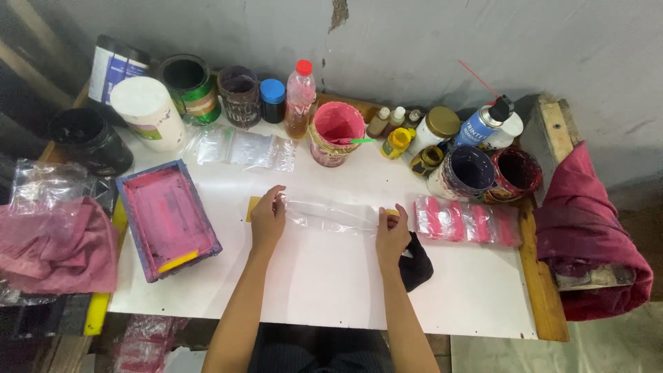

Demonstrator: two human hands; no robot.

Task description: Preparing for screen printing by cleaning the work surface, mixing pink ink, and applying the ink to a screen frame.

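- A person's left hand [267, 220] and right hand [391, 233] stretch a clear plastic bag [330, 215] flat across the middle of a white table [331, 290], each hand pinching one end of the film.
- Small yellow tabs [253, 207] show on the board at either end of the bag, partly under the fingers.
- The widest open stretch of table lies in front of the hands, running to the near edge; a black cloth [416, 262] lies just beside the right wrist.
- To the left, a blue-framed printing screen [168, 217] smeared pink sits at an angle, a yellow squeegee [177, 261] resting in its lower corner.
- To the right, a row of pink-printed bags [466, 221] lies near the table's wooden edge strip.
- Along the wall edge stand ink tubs, small bottles and a spray can, crowding the far side; a pink-stained tub [336, 132] stands behind the bag.
- Crumpled pink rag [59, 245] hangs off the left edge.
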